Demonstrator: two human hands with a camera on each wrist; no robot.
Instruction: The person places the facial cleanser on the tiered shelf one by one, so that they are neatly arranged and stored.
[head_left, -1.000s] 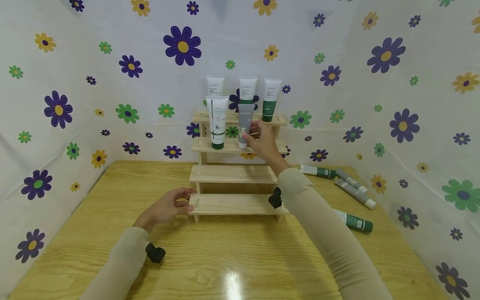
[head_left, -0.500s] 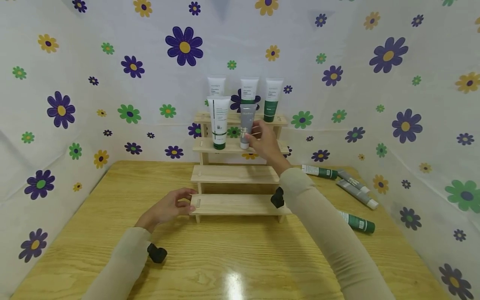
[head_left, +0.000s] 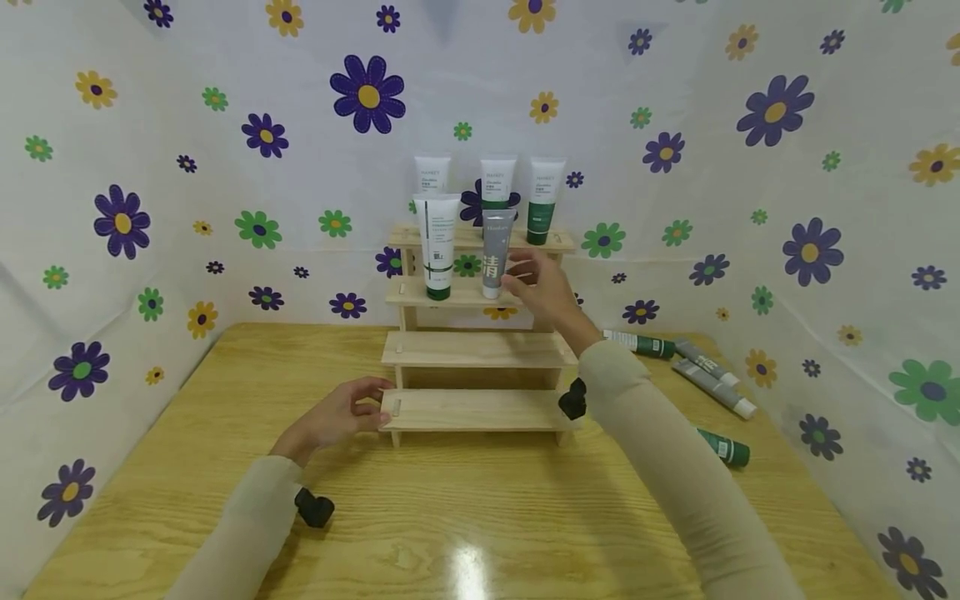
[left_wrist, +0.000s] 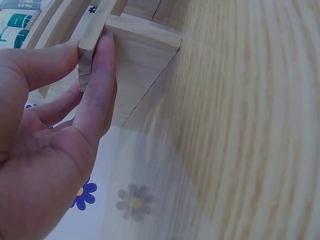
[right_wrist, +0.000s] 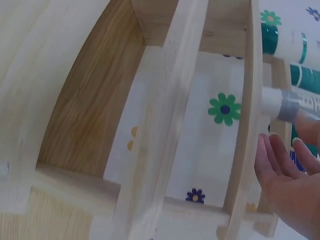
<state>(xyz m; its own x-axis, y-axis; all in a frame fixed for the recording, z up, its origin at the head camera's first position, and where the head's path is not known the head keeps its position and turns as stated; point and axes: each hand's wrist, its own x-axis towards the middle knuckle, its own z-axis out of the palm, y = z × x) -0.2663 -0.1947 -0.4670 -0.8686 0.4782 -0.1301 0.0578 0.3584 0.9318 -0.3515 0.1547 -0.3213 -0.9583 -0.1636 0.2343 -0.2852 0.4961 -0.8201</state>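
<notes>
A stepped wooden display stand [head_left: 472, 408] rises in tiers at the middle of the table. My left hand [head_left: 333, 417] pinches the left end of its lowest board between thumb and fingers, clearly seen in the left wrist view. On the second tier from the top, a grey tube [head_left: 497, 242] stands upright on its white cap. Just right of it is my right hand [head_left: 551, 287], fingers loosely bent, thumb and fingertips close to its side but not wrapped around it. Left of the grey tube, a white tube [head_left: 438, 242] with a green cap stands on the same tier.
Three white-and-green tubes [head_left: 542, 200] stand along the top tier. Right of the stand lie two grey tubes [head_left: 712, 387] and two green-and-white tubes [head_left: 648, 344], one partly behind my right sleeve. Flower-patterned cloth [head_left: 300, 183] encloses the wooden table [head_left: 420, 508].
My right hand has let go of the grey tube and drawn back slightly to the right and down. The tube now stands by itself. The left hand keeps its grip on the stand.
</notes>
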